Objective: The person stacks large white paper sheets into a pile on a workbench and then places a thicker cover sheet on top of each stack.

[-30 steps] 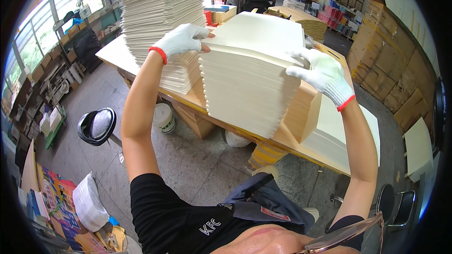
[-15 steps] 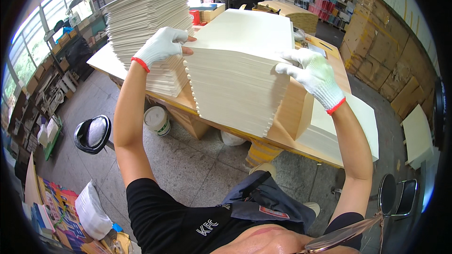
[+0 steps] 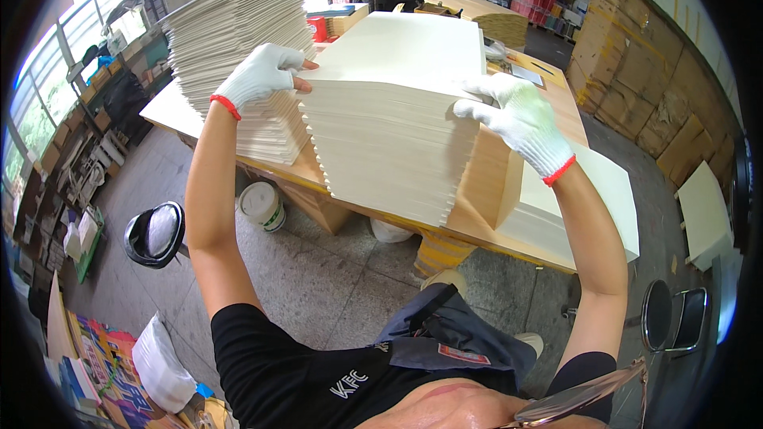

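Note:
A tall stack of cream paper sheets (image 3: 389,143) stands before me on a wooden table, its left and right edges notched with small steps. My left hand (image 3: 266,78), in a white glove with a red cuff and two bare fingertips, is closed at the stack's upper left corner, finger and thumb about the edge of the top sheets. At the upper right corner my right hand (image 3: 517,115), gloved the same way, has its thumb against the front face and its fingers over the top. The exact number of sheets between the fingers is hidden.
Left of it rises a taller paper stack (image 3: 238,40). A lower pile of sheets (image 3: 584,191) lies at the table's right end. Beneath the table's edge (image 3: 366,208) stands a white bucket (image 3: 261,205). A round stool (image 3: 155,234) is at left; cartons (image 3: 636,56) line the right.
The whole view has shifted slightly, so the table and stacks sit a little further left in the picture. Both hands keep their places at the stack's corners.

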